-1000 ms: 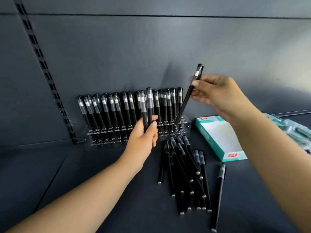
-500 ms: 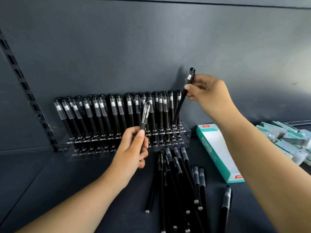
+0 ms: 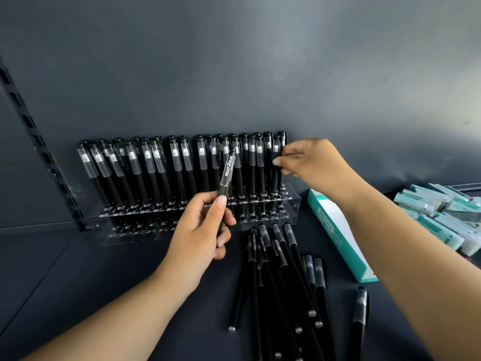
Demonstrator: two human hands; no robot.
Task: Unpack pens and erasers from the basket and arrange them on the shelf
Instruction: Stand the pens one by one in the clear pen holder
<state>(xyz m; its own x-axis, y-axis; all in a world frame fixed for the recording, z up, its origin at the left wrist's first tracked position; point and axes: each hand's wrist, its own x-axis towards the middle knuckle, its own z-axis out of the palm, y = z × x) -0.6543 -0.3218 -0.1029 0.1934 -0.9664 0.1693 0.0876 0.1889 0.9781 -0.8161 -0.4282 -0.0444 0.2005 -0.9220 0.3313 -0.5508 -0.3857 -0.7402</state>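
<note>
A clear acrylic pen rack [image 3: 289, 207] stands against the shelf's back wall, filled with several upright black pens [image 3: 177, 168]. My left hand [image 3: 200, 230] holds one black pen [image 3: 227, 173] upright in front of the rack's middle. At the rack's right end my right hand [image 3: 312, 162] pinches a pen [image 3: 275, 168] that stands in a hole. Several loose black pens [image 3: 281, 282] lie in a pile on the shelf floor in front. No basket is in view.
A white and teal box [image 3: 338, 238] lies right of the rack. Several teal and white packets [image 3: 442, 217] are heaped at the far right. One stray pen [image 3: 360, 316] lies apart from the pile. A slotted upright rail [image 3: 39, 142] runs along the left.
My right hand has lowered its pen from a tilt into the rack's right end, now upright. My left hand has kept its pen, shifting slightly. The camera has moved closer.
</note>
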